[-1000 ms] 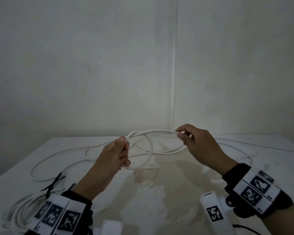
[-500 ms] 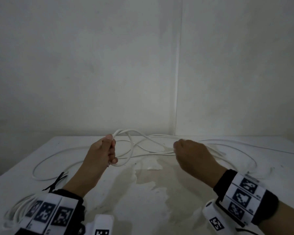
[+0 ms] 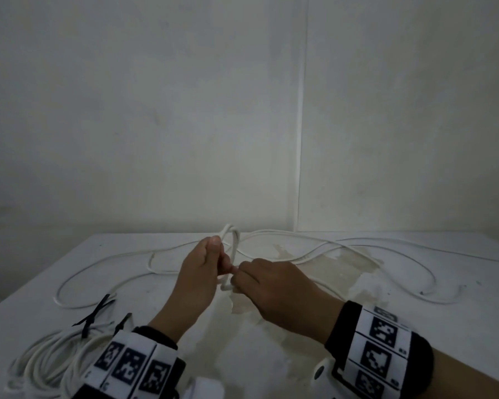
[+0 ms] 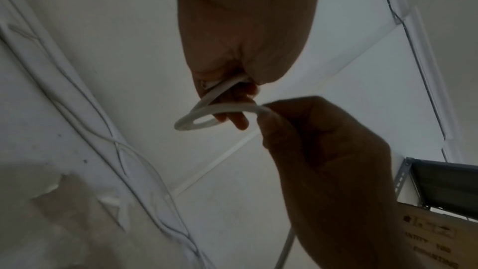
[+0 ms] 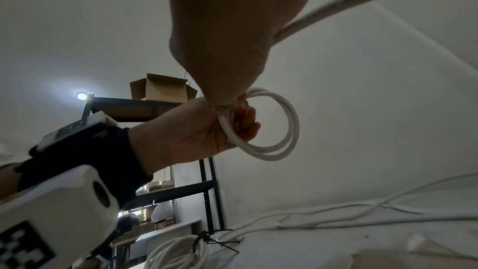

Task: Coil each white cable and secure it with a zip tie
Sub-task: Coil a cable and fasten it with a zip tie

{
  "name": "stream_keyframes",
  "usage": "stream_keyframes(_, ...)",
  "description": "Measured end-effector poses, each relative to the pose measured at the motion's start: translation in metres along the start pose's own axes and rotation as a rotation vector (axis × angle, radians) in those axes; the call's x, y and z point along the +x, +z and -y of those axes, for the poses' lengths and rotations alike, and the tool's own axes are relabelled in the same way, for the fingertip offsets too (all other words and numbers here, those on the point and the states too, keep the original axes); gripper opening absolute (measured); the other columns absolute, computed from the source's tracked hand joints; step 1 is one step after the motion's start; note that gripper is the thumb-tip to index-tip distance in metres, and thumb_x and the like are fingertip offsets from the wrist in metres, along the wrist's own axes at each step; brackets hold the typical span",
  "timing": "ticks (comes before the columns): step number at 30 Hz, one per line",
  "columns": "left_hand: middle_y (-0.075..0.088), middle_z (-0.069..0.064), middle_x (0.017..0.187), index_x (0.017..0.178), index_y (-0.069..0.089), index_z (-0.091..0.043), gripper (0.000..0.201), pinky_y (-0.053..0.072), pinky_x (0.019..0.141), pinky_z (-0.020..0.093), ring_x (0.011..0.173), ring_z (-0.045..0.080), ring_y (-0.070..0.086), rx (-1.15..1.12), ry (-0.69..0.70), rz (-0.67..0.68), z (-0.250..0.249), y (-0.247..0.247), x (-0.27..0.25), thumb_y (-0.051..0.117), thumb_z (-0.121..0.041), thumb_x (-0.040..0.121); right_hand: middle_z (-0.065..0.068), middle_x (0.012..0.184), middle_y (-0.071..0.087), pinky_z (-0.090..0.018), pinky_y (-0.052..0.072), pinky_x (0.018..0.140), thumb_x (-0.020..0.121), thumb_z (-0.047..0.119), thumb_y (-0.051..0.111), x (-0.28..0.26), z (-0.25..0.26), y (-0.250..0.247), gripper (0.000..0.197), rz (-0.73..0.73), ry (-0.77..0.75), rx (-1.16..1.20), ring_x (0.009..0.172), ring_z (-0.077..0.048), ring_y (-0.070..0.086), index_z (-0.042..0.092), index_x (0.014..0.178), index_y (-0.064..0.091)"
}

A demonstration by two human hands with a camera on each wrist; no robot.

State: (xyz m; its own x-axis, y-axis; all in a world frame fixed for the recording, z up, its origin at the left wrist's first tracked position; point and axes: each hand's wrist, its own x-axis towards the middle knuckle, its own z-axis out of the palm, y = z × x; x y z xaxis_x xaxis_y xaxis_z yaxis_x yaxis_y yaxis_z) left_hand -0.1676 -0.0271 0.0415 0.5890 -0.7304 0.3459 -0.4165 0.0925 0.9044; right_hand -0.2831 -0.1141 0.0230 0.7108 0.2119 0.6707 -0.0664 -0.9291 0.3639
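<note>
The left hand (image 3: pixel 200 272) grips a small coil of white cable (image 5: pixel 274 124), two loops held side by side between thumb and curled fingers, raised just above the tabletop (image 3: pixel 271 355). The right hand (image 3: pixel 274 286) sits right beside it, fingertips touching the left hand's, and pinches the same cable where it feeds into the coil; from the left wrist view the strand runs from the loop straight into the right hand's curled fingers (image 4: pixel 289 114). The rest of the cable lies loose across the far half of the tabletop in long, crossing curves. At the near left corner lies a finished cable bundle (image 3: pixel 49 361), bound with a black zip tie (image 3: pixel 85 331). More black zip ties (image 3: pixel 98 308) rest just beyond the bundle.
</note>
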Motion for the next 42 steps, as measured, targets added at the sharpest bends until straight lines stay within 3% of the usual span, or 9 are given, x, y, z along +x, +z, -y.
stream_keyframes(4,0.044,0.002,0.062,0.066,0.043,-0.013,0.039,0.035,0.052,0.012,0.056,0.01,0.043,0.07,0.019,0.033,0.003,0.009,-0.006,0.029,-0.028,0.099,-0.001,0.068,0.059,-0.023,0.03,0.041,0.075,0.007,0.063,0.002,-0.003,0.003,0.005,-0.059,-0.012,0.051,0.054,-0.015,0.05,0.012,0.076,0.062)
stream_keyframes(9,0.055,0.005,0.063,0.08,0.053,0.001,0.042,0.043,0.054,0.013,0.054,0.007,0.056,-0.041,-0.011,0.122,-0.001,0.011,-0.016,0.03,-0.028,0.099,-0.005,0.073,0.058,-0.023,0.032,0.055,0.075,0.004,0.063,0.001,-0.01,0.0,0.02,-0.16,0.029,0.251,0.069,-0.015,0.042,0.015,0.087,0.05)
stream_keyframes(12,0.044,-0.003,0.054,0.072,0.048,-0.009,0.037,0.04,0.048,0.019,0.042,0.006,0.042,-0.125,-0.066,0.188,-0.007,0.01,-0.022,0.031,-0.028,0.099,-0.004,0.073,0.057,-0.025,0.039,0.055,0.084,0.016,0.056,0.004,-0.017,-0.009,0.005,-0.162,0.192,0.362,0.068,-0.013,0.045,0.013,0.083,0.052)
stream_keyframes(16,0.04,-0.007,0.048,0.07,0.043,-0.01,0.036,0.034,0.043,0.018,0.041,0.007,0.031,-0.133,-0.133,0.262,-0.015,0.006,-0.023,0.029,-0.024,0.1,-0.003,0.073,0.055,-0.019,0.036,0.056,0.086,0.027,0.053,0.005,-0.031,-0.017,0.019,-0.151,0.279,0.452,0.065,-0.007,0.043,0.009,0.079,0.056)
stream_keyframes(19,0.04,-0.004,0.048,0.07,0.047,-0.008,0.039,0.029,0.042,0.019,0.039,0.008,0.028,-0.144,-0.16,0.31,-0.018,0.003,-0.025,0.027,-0.023,0.1,0.013,0.079,0.05,-0.013,0.037,0.056,0.084,0.035,0.057,0.004,-0.044,-0.025,0.023,-0.106,0.444,0.522,0.065,0.005,0.049,0.013,0.082,0.064)
stream_keyframes(24,0.034,-0.005,0.043,0.064,0.05,-0.01,0.046,0.024,0.039,0.019,0.035,0.007,0.024,-0.228,-0.227,0.355,-0.026,0.007,-0.027,0.027,-0.029,0.099,0.011,0.078,0.064,-0.015,0.044,0.069,0.09,0.021,0.058,0.002,-0.041,-0.028,0.014,0.071,0.722,0.844,0.074,-0.002,0.059,0.017,0.082,0.069)
stream_keyframes(30,0.028,-0.01,0.039,0.06,0.042,-0.012,0.041,0.019,0.033,0.015,0.033,0.004,0.02,-0.291,-0.244,0.177,-0.035,0.007,-0.016,0.036,-0.027,0.097,-0.002,0.071,0.067,-0.017,0.029,0.043,0.097,0.027,0.043,0.007,-0.035,-0.046,0.031,0.155,0.881,1.23,0.04,-0.003,0.034,0.019,0.073,0.062)
stream_keyframes(36,0.028,-0.009,0.04,0.062,0.041,-0.013,0.04,0.028,0.035,0.016,0.032,0.004,0.023,-0.384,-0.23,0.217,-0.041,0.006,-0.012,0.034,-0.028,0.098,0.015,0.051,0.053,-0.013,0.035,0.054,0.096,0.014,0.046,0.011,-0.036,-0.041,0.024,-0.018,0.793,1.003,0.049,0.0,0.041,0.021,0.075,0.057)
stream_keyframes(42,0.026,-0.008,0.042,0.061,0.038,-0.013,0.04,0.032,0.038,0.018,0.033,0.005,0.022,-0.399,-0.296,0.325,-0.042,0.0,-0.009,0.032,-0.029,0.098,0.018,0.051,0.053,-0.013,0.034,0.053,0.095,0.015,0.046,0.006,-0.036,-0.042,0.025,-0.001,0.757,0.934,0.049,0.0,0.042,0.027,0.076,0.056)
